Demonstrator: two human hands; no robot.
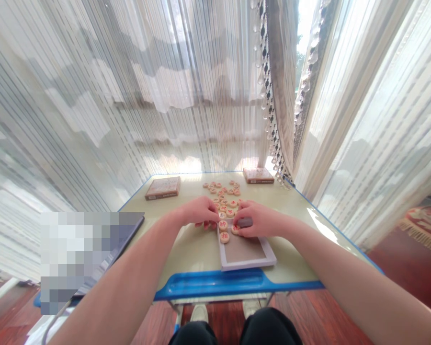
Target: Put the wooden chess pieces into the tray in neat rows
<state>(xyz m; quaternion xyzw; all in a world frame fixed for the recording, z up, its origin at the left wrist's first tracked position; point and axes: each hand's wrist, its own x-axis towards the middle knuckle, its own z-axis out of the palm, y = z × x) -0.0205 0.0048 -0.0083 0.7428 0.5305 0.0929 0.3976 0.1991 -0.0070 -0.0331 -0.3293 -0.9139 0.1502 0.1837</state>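
forearms (129,270): bare | fingers (243,210): slim, ungloved | trousers (270,327): black, loose | shoes (200,314): off-white, rounded toes

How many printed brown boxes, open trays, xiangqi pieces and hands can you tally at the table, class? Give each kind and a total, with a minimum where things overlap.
Printed brown boxes: 2
Open tray: 1
Xiangqi pieces: at least 20, some partly covered
Hands, left hand and right hand: 2
Total: at least 25

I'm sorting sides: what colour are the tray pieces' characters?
Red on the pieces, in the head view.
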